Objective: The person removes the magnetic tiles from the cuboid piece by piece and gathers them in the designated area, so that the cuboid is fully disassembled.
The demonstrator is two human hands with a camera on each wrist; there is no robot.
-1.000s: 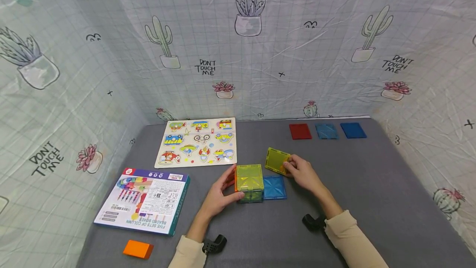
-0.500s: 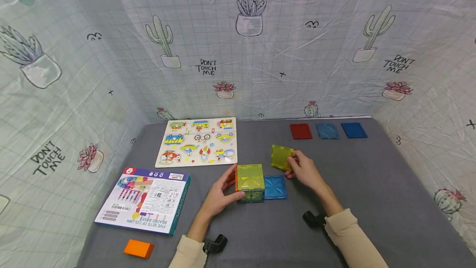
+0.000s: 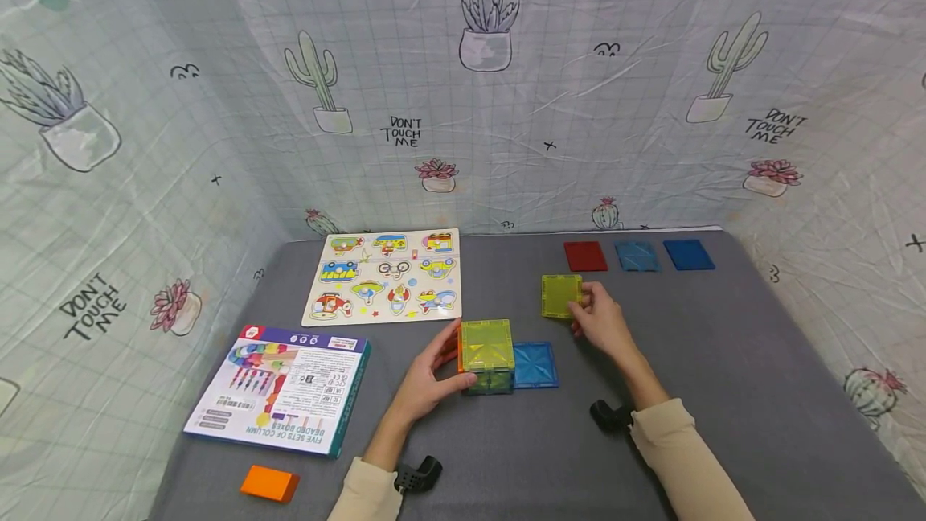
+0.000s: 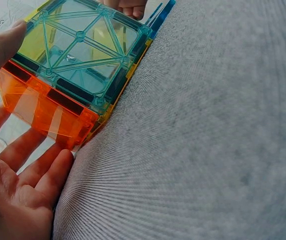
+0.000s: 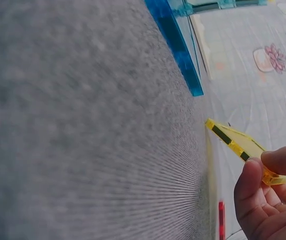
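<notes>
The right hand (image 3: 603, 323) pinches a yellow tile (image 3: 559, 297) by one edge, between thumb and fingers, which leaves its other edges bare; the dark strips along them look like magnets, so a grip at the rim probably keeps them uncovered. The tile is tipped up to face the head camera, beyond the blue tile (image 3: 535, 365) and apart from it; whether its lower edge clears the table (image 3: 731, 368) I cannot tell. The left hand (image 3: 419, 383) holds the cube (image 3: 487, 348), thumb on the near teal face and fingers around the orange side, a light hold that seems meant to steady it. The blue tile lies flat against the cube's right side, perhaps held there by its edge. Farther back, red (image 3: 586, 256), pale blue (image 3: 637, 256) and dark blue (image 3: 690, 254) squares lie flat in a spaced row, which would make each easy to pick up singly. The puzzle (image 3: 367, 273), box (image 3: 289, 392) and orange block (image 3: 266, 483) lie off to the left, seemingly set aside from the tiles.
</notes>
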